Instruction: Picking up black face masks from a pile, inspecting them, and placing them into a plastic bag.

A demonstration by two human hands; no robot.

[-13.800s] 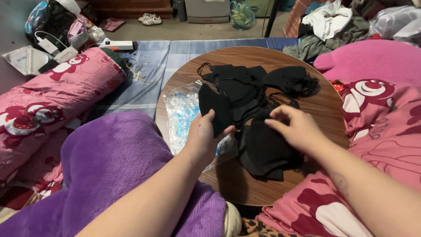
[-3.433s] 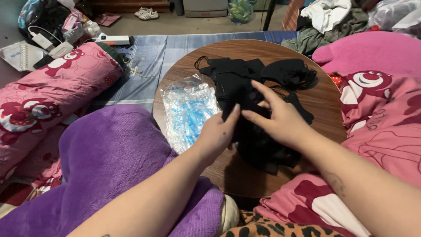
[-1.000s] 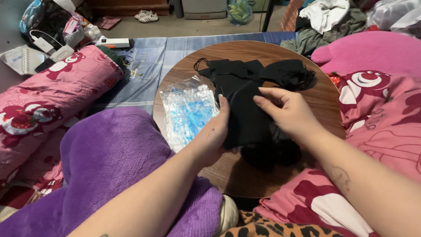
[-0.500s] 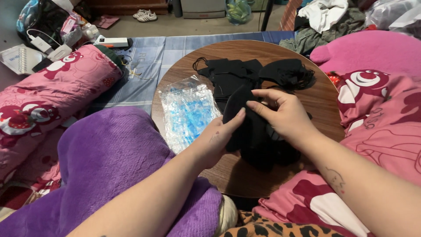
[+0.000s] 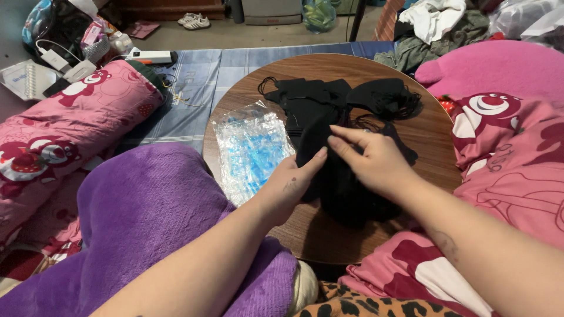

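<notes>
Both hands meet over a heap of black face masks on the round wooden table. The left hand lies at the near left edge of the pile, its fingers held together and stretched out flat, the tips touching the dark fabric. The right hand rests on top of the same pile from the other side, fingers lightly curled and close together, the forefinger and thumb reaching toward the left hand's fingertips; whether they actually pinch a mask I cannot tell, since black lies on black there. The pile spreads from the middle of the table toward its far side, where more masks lie with their thin ear loops trailing out. Just left of the pile, touching the table's left part, lies a clear plastic packet with blue inside, crinkled and flat. A purple fleece blanket covers the lap below the left forearm. Pink cartoon-bear bedding lies to the left, and more of it to the right. Beyond the table a blue checked sheet covers the floor, with a pair of sneakers farther back
</notes>
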